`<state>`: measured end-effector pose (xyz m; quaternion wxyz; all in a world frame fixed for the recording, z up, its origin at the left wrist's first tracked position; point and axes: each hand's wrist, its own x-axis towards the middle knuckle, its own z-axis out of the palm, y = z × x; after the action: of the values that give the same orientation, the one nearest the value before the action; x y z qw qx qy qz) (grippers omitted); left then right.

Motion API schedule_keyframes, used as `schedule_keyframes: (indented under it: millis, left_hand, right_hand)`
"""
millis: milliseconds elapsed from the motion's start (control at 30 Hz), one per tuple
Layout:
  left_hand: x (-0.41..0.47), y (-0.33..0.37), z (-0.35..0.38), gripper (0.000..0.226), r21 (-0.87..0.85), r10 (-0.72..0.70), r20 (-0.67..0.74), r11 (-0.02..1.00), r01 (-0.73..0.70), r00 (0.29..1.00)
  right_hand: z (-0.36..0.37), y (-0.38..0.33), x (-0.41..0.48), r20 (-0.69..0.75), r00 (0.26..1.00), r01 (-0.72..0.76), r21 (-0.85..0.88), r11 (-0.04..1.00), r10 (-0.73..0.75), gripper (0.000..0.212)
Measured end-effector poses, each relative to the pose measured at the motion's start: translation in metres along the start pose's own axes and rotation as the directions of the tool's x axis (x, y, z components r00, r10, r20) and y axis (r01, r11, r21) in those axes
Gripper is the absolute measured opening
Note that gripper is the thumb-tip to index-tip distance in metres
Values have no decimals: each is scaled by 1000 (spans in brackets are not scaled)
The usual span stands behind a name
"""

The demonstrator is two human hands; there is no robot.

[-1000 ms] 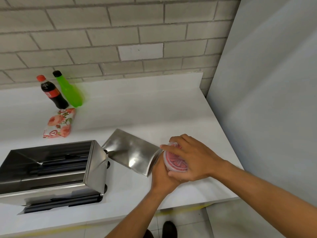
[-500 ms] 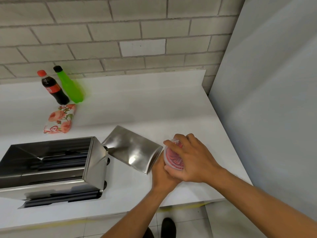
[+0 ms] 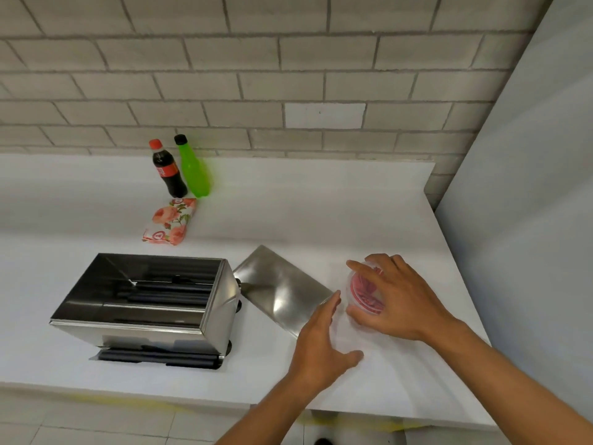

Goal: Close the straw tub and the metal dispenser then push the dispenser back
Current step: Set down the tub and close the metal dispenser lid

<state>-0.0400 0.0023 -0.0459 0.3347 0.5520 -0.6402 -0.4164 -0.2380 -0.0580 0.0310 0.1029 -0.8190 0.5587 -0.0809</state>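
The straw tub (image 3: pixel 364 292) is a clear round plastic tub with red straws inside, standing on the white counter at the right. My right hand (image 3: pixel 401 300) lies over its top with the fingers wrapped around it. My left hand (image 3: pixel 321 342) is just left of the tub, fingers spread, holding nothing. The metal dispenser (image 3: pixel 150 303) is a steel box at the left with its top open and dark straws inside. Its flat steel lid (image 3: pixel 282 290) lies on the counter between the box and the tub.
A cola bottle (image 3: pixel 168 170) and a green bottle (image 3: pixel 192 168) stand by the brick wall, with a flowered napkin pack (image 3: pixel 170 224) in front of them. A grey panel (image 3: pixel 529 220) borders the counter on the right. The counter's front edge (image 3: pixel 192 396) runs below the dispenser.
My left hand has let go of the tub and drawn back to the left, open. My right hand stays on the tub's top. The camera view has shifted left.
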Motion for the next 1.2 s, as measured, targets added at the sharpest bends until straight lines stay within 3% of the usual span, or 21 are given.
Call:
schedule_keyframes:
  millis: [367, 567, 667, 767, 867, 933, 1033, 1200]
  left_hand:
    - [5, -1, -30, 75, 99, 7, -145, 995, 7, 989]
    - [9, -6, -38, 77, 139, -21, -142, 989, 41, 990]
    - [6, -4, -41, 71, 150, -41, -143, 987, 63, 989]
    - [-1, -5, -44, 60, 143, -67, -154, 986, 89, 986]
    - [-11, -7, -53, 50, 141, -137, -177, 977, 163, 975]
    - [-19, -9, -60, 53, 146, -185, -195, 966, 215, 963]
    - [-32, -17, -72, 66, 155, -249, -201, 947, 282, 947]
    - [-42, -25, -84, 74, 157, -276, -206, 938, 310, 939]
  right_hand:
    - [-10, 6, 40, 30, 993, -115, 35, 993, 114, 105]
    - [-14, 3, 42, 29, 993, -114, -52, 992, 115, 115]
    - [-16, -16, 38, -37, 999, -40, -89, 995, 37, 109]
    - [-2, -44, 32, -78, 991, 109, -31, 994, -111, 90]
    - [18, -79, 34, -2, 980, 197, -26, 980, -197, 81]
    - [31, -97, 39, 155, 980, 127, 4, 992, -126, 89]
    - [51, -111, 53, 332, 940, -79, 0, 997, 74, 117]
    - [67, -116, 68, 442, 858, -253, -76, 964, 260, 156]
